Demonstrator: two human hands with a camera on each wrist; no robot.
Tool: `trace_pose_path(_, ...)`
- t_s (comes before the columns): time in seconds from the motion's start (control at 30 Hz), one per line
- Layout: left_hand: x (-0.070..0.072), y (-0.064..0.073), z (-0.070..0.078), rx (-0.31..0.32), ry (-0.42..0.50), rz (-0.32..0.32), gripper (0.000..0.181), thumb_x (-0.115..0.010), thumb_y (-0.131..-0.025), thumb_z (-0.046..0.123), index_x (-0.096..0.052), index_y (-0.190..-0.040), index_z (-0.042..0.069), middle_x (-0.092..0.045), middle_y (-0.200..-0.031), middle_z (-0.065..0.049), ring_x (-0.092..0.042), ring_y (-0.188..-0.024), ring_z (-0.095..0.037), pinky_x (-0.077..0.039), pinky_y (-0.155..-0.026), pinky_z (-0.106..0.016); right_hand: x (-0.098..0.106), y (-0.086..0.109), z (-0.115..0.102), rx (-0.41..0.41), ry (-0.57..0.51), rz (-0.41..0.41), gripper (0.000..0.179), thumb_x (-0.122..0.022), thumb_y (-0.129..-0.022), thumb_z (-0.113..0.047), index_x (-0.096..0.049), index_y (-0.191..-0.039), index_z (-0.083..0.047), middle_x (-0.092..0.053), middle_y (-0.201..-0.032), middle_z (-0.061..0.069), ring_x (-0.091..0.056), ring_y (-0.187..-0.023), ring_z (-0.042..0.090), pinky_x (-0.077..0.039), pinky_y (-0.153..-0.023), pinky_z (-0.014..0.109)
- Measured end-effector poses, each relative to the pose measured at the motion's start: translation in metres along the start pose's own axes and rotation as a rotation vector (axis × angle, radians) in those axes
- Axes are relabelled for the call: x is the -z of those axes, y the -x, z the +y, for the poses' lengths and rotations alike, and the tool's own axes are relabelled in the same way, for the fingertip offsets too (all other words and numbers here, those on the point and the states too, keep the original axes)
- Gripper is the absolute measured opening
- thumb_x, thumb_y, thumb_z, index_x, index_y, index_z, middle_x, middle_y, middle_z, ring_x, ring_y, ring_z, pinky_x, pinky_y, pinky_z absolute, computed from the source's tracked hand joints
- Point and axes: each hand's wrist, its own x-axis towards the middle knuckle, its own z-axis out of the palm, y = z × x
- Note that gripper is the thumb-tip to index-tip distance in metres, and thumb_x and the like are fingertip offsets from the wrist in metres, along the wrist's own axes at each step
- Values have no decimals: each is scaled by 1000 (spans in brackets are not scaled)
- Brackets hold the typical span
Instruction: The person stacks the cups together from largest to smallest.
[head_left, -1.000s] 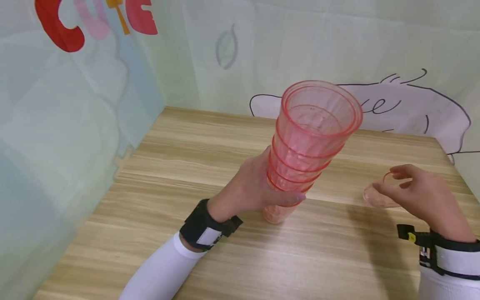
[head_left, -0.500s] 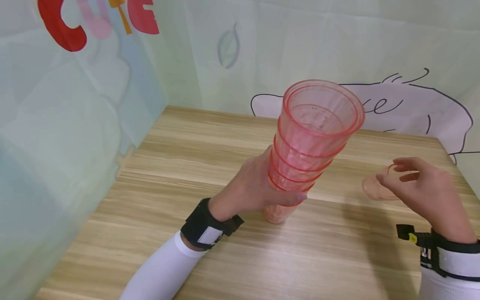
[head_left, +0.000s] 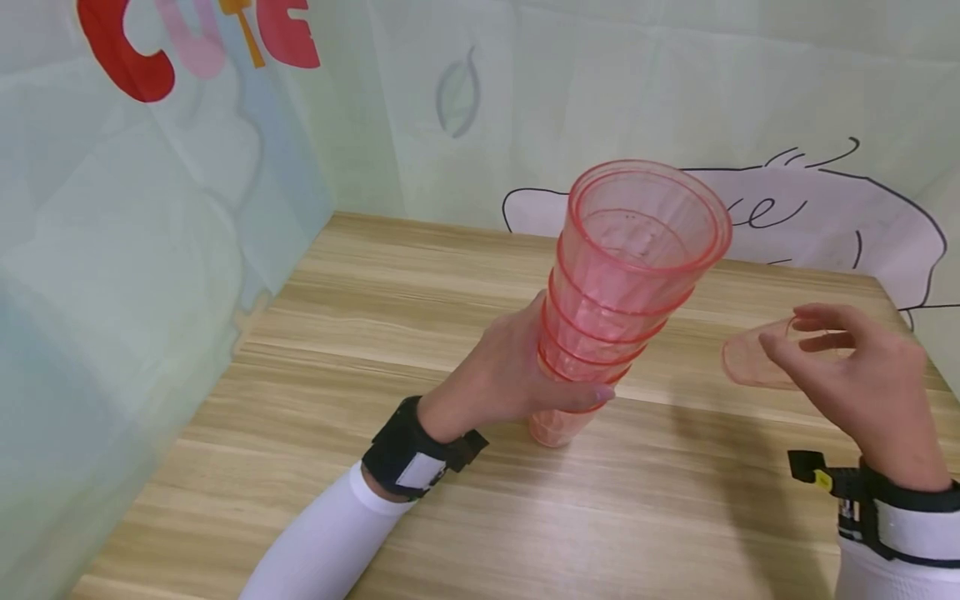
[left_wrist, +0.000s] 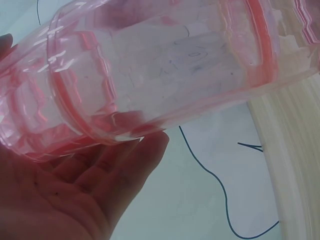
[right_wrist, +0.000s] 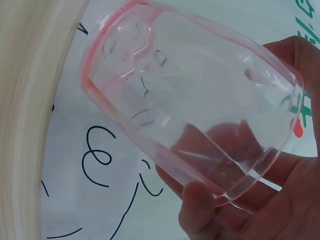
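Note:
A tall stack of nested clear pink plastic cups (head_left: 607,321) leans with its open mouth up and to the right in the head view. My left hand (head_left: 506,371) grips it around its lower half, thumb across the front. The left wrist view shows the stack's ribbed pink wall (left_wrist: 165,75) close up, fingers against one side. To the right, a single clear pink cup (head_left: 753,358) lies tilted in my right hand (head_left: 862,371), its base pointing left. The right wrist view shows that cup's wall (right_wrist: 200,95), with thumb and fingers holding it near the rim.
A wood-grain table (head_left: 390,333) lies under both hands. A printed cloth backdrop (head_left: 600,75) hangs behind it and along the left side, with coloured letters (head_left: 142,71) at upper left.
My right hand has risen slightly with the single cup, and the cup has swung to lie more sideways, its base up a little. The left hand and stack have hardly moved.

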Motion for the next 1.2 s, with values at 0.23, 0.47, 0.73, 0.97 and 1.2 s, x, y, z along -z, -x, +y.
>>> trace_pose_path(0.23, 1, 0, 0, -10, 0, -5, 68, -85, -73, 43, -48, -124, 19, -60, -106, 10, -61, -89, -7, -52, -79, -29, 1, 3, -7, -48, -90, 53, 50, -79, -87, -32, -67, -127, -4, -64, -114, 3, -48, -87, -11, -39, -58, 6)
trace_pose_path(0.47, 1, 0, 1, -11, 7, -5, 69, -86, -72, 41, -47, -125, 19, -61, -107, 10, -61, -90, -7, -52, -79, -28, 1, 6, -14, -65, -111, 80, 50, -80, -87, -31, -68, -128, -6, -58, -112, -13, -51, -89, -8, -39, -60, 5)
trace_pose_path(0.73, 1, 1, 1, -11, 3, -2, 68, -86, -72, 42, -48, -124, 19, -61, -106, 9, -61, -90, -6, -52, -80, -28, 2, 11, -25, -72, -146, 106, 46, -81, -86, -28, -69, -126, -9, -58, -113, -18, -54, -90, -8, -39, -65, 6)
trace_pose_path(0.97, 0, 0, 0, -13, -1, 1, 69, -86, -72, 43, -47, -124, 18, -61, -105, 10, -61, -90, -6, -52, -81, -28, 3, 13, -32, -69, -212, 147, 42, -81, -86, -21, -70, -125, -11, -61, -109, -20, -57, -93, -1, -41, -68, 10)
trace_pose_path(1.2, 0, 0, 0, -9, 8, -9, 68, -85, -73, 44, -47, -124, 19, -60, -106, 10, -61, -91, -7, -52, -81, -29, 5, 15, -38, -16, -290, 188, 37, -81, -85, -13, -73, -120, -10, -65, -107, -16, -60, -92, 3, -44, -64, 9)
